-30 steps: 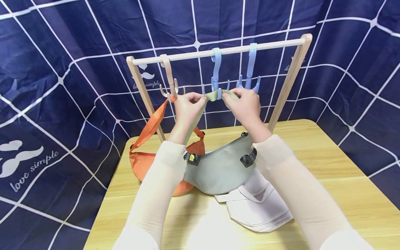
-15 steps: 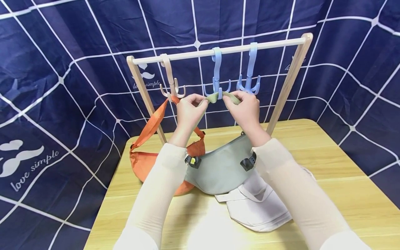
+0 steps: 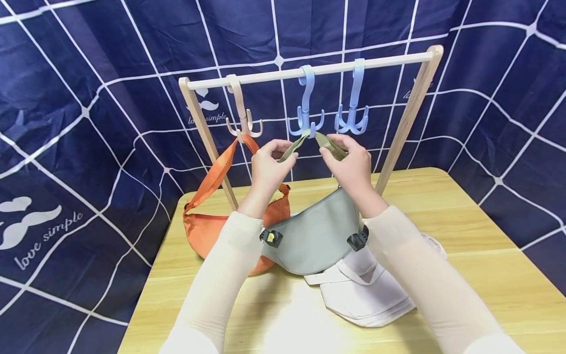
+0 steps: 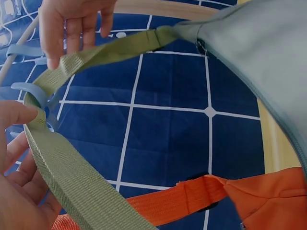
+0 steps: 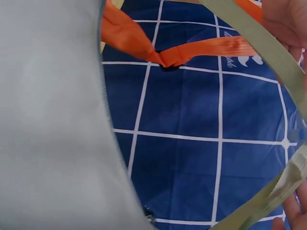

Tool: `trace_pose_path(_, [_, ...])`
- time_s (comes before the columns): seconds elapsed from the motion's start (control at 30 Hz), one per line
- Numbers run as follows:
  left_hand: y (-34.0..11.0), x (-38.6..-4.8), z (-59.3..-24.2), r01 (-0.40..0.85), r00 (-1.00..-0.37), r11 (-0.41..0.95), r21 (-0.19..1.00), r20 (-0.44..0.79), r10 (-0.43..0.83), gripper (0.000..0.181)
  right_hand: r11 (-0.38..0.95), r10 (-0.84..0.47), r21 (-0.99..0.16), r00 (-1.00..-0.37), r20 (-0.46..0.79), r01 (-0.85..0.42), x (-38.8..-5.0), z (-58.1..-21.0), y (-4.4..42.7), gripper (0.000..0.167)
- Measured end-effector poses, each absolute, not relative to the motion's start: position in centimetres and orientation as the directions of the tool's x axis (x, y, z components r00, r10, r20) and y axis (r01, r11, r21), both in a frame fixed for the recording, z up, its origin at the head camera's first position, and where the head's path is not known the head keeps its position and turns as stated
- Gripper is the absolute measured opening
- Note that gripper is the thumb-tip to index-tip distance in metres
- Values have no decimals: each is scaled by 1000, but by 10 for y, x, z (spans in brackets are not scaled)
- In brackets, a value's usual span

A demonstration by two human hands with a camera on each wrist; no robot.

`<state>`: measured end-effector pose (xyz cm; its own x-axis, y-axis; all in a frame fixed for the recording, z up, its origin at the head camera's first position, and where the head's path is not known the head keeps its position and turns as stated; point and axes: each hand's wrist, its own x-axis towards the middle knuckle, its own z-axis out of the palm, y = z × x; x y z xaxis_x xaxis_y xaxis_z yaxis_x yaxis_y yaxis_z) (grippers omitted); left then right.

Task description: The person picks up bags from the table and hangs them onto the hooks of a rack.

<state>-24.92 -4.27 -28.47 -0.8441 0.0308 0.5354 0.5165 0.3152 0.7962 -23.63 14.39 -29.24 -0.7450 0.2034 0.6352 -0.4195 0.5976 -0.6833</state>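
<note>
The green webbing strap (image 3: 330, 146) of a grey-green waist bag (image 3: 314, 238) loops over a front prong of the middle blue hook (image 3: 306, 115). On its left side is my left hand (image 3: 270, 164), thumb and fingers parted around the strap. My right hand (image 3: 351, 164) is at the other side, its thumb and fingers likewise spread about the webbing. The left wrist view has the strap (image 4: 81, 175) running past my left thumb and loosely extended fingers, and my right fingers straight beside the far length. Below the hands hangs the bag body, partly covered by the wrists.
An orange waist bag (image 3: 205, 233) hangs from a beige hook (image 3: 240, 110) at the left. Another blue hook (image 3: 352, 110) hangs on the right of the wooden rack's bar (image 3: 274, 75). A white bag (image 3: 364, 295) lies on the table (image 3: 468, 221).
Both hands have come down slightly from the hook, their fingers loosening from a pinch on the strap. The strap now slopes down on either side of the prong.
</note>
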Motion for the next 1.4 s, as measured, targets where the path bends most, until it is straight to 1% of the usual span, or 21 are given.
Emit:
trace_pose_path(0.13, [-45,-246,-291,553,-818,308,774,575,24,23,593,207,-688,-746,633,-419,-234,-300,148,37])
trace_pose_path(0.27, [-46,-241,-298,612,-769,286,737,639,0,24,580,214,-709,-765,607,-400,-231,-308,154,39])
trace_pose_path(0.4, [-48,-235,-307,667,-709,268,695,703,-60,23,566,205,-712,-765,610,-416,-226,-314,160,40])
trace_pose_path(0.5, [-49,-229,-315,681,-683,263,684,722,-108,21,559,205,-709,-757,620,-430,-223,-320,163,39])
trace_pose_path(0.7, [-44,-216,-328,671,-708,188,718,695,-126,21,551,192,-719,-774,603,-423,-214,-333,174,36])
trace_pose_path(0.83, [-36,-203,-332,667,-721,160,727,685,-105,21,560,192,-730,-797,573,-391,-208,-346,184,34])
trace_pose_path(0.97, [-26,-182,-327,640,-753,146,754,654,-78,19,573,194,-735,-811,552,-363,-203,-359,194,33])
trace_pose_path(1.03, [-20,-176,-330,626,-768,139,767,638,-61,20,579,186,-730,-812,553,-364,-201,-366,199,33])
trace_pose_path(1.2, [-7,-183,-366,598,-795,132,791,606,-29,21,584,140,-716,-822,553,-382,-195,-379,211,32])
trace_pose_path(1.4, [8,-178,-399,586,-810,143,798,584,55,20,612,71,-714,-876,478,-340,-185,-394,223,33])
